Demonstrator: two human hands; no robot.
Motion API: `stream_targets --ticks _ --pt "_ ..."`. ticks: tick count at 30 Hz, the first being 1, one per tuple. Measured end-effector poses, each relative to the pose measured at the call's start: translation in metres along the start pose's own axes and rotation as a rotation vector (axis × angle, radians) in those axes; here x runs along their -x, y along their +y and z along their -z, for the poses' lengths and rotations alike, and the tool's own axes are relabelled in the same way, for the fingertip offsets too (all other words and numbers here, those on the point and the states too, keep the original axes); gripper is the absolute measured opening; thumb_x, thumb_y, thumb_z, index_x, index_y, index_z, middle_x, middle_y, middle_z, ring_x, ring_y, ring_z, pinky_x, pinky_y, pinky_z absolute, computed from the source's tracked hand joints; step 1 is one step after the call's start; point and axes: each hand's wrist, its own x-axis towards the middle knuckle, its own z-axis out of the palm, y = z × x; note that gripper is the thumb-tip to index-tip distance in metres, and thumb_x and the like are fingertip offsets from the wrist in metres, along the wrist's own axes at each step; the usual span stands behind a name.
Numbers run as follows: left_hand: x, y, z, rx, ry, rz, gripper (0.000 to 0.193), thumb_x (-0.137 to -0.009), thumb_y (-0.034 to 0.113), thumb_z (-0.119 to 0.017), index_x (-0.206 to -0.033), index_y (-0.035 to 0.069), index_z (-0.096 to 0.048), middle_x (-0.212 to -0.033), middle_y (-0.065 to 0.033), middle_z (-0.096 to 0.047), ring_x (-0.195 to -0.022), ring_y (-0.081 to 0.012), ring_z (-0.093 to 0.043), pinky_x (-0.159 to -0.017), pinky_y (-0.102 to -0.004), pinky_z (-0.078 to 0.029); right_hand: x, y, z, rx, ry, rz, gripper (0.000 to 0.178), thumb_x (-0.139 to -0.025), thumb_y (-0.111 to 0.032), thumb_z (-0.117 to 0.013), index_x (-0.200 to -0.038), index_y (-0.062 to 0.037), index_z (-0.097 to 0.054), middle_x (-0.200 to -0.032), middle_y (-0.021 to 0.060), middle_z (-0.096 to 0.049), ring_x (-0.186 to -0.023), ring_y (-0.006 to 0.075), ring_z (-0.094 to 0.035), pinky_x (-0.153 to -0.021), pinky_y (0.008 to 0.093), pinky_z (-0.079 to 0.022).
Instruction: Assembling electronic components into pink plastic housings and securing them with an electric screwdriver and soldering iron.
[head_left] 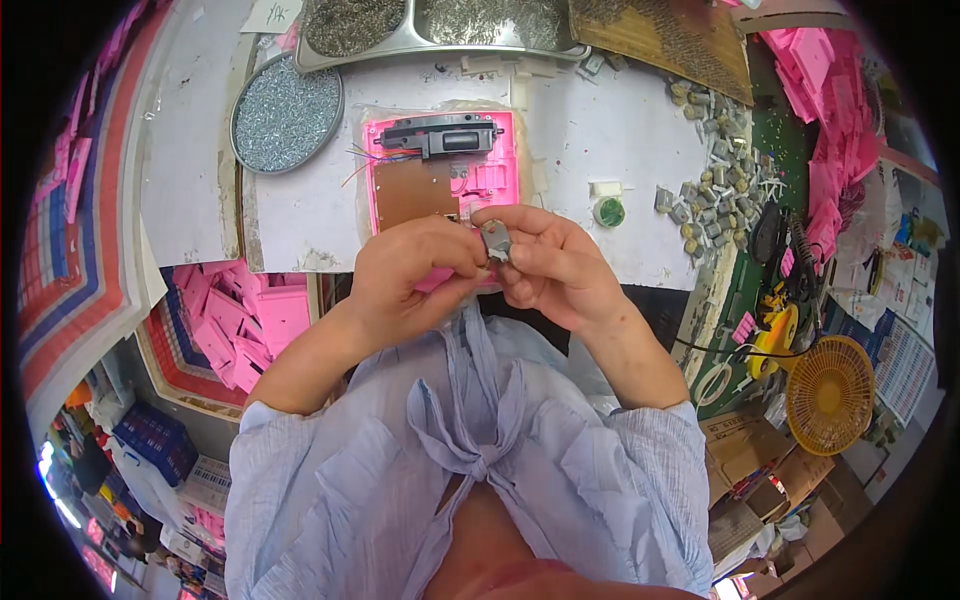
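Between the finger and thumb of my right hand [565, 262] sits a small grey metal motor [496, 240] with a pale yellowish end. My left hand [418, 265] is closed, its fingertips pinched together against the motor's left side. Whatever those left fingers grip is too small to make out. Just beyond both hands lies a pink plastic housing [508, 140], partly covered by my fingers. It holds a black moulded unit [440, 137] across its far end, a brown board [412, 192] and several thin coloured wires [372, 155].
Many similar motors [715, 200] are heaped at the right, near a small green-topped pot [608, 210]. A round tray of screws [287, 115] stands far left. Metal trays [440, 45] of small parts line the back. Pink parts [240, 320] fill a bin at lower left.
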Motion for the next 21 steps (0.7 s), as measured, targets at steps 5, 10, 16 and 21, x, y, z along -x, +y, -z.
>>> stream_targets --ticks 5,10,16,21 --pt "0.0004 -0.0011 0.0003 -0.055 0.005 -0.054 0.028 -0.075 -0.004 -0.082 -0.095 0.008 -0.065 -0.094 -0.0098 -0.072 -0.080 -0.0283 -0.070 -0.069 -0.0363 -0.057 0.0009 0.0003 0.0009 0.032 -0.012 0.006 0.043 -0.098 -0.006 -0.066 -0.139 0.0007 -0.058 -0.083 0.0050 -0.066 -0.066 0.0094 -0.062 -0.060 0.0234 -0.049" --pt "0.0011 -0.0016 0.0025 -0.136 -0.032 -0.100 0.031 -0.074 -0.004 -0.081 -0.097 0.008 -0.065 -0.094 -0.0096 -0.071 -0.079 -0.0294 -0.069 -0.068 -0.0372 -0.056 0.0020 -0.0013 -0.0012 0.050 0.000 0.011 0.042 -0.097 -0.005 -0.067 -0.138 0.0021 -0.058 -0.082 0.0058 -0.067 -0.066 0.0098 -0.064 -0.059 0.0224 -0.052" --pt "0.0012 -0.0032 0.0036 -0.230 -0.064 -0.171 0.033 -0.074 -0.003 -0.080 -0.100 0.006 -0.063 -0.094 -0.0114 -0.070 -0.078 -0.0305 -0.069 -0.066 -0.0383 -0.056 0.0026 -0.0014 -0.0027 0.142 0.045 0.038 0.041 -0.096 -0.002 -0.067 -0.136 0.0029 -0.059 -0.082 0.0053 -0.068 -0.066 0.0095 -0.064 -0.058 0.0219 -0.052" --pt "0.0016 -0.0040 0.0039 -0.302 -0.082 -0.197 0.032 -0.074 -0.001 -0.081 -0.101 0.006 -0.063 -0.092 -0.0111 -0.069 -0.075 -0.0306 -0.069 -0.064 -0.0380 -0.056 0.0049 -0.0030 -0.0046 0.302 0.069 0.061 0.041 -0.097 -0.003 -0.068 -0.136 0.0028 -0.059 -0.080 0.0027 -0.065 -0.065 0.0087 -0.062 -0.058 0.0214 -0.050"
